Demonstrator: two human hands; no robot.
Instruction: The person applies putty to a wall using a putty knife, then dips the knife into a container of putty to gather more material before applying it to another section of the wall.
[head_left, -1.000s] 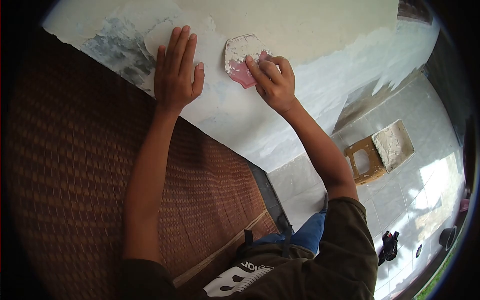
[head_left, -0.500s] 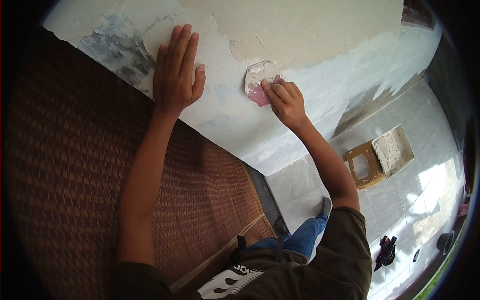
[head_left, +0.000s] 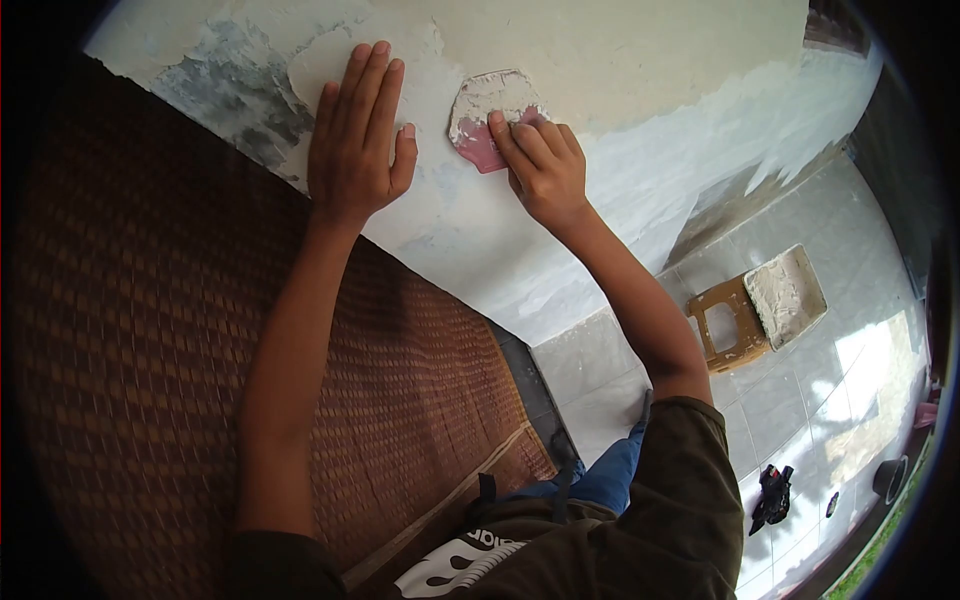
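My left hand (head_left: 355,150) lies flat against the wall (head_left: 620,150), fingers stretched upward and thumb apart, beside a dark patch of peeled paint (head_left: 235,95). In my right hand (head_left: 548,170) is a pink putty scraper (head_left: 482,147), gripped between thumb and fingers. Whitish putty coats its upper half, and it rests against or very close to the wall. Around it the wall shows smooth white filler below and an older cream coat with ragged edges above.
A tray of white putty (head_left: 788,298) sits on a brown plastic stool (head_left: 728,322) to the right, on grey floor tiles (head_left: 770,415). A woven brown mat (head_left: 400,400) lies at the left. Farther off are a black plastic bag (head_left: 771,497) and a dark bucket (head_left: 889,480).
My right hand has moved the scraper up and to the left along the wall, nearer my left hand. The left hand stays almost where it was.
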